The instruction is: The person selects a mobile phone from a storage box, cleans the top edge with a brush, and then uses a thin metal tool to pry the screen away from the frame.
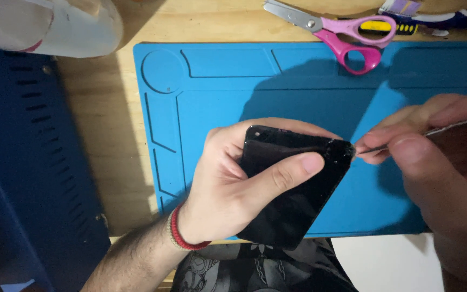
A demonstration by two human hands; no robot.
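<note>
Nearest me, left hand (228, 184) clamps the black phone (293, 189) above the blue mat (217, 86); it seems slick, stiff, fragile, best held by the edges; right hand (433, 162) pinches a thin metal tool (439, 130) at its corner

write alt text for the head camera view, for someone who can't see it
A left hand grips a black phone above a blue work mat, while the right hand holds a thin metal tool to the phone's upper corner. Pink-handled scissors lie at the mat's far edge on a wooden desk.
</note>
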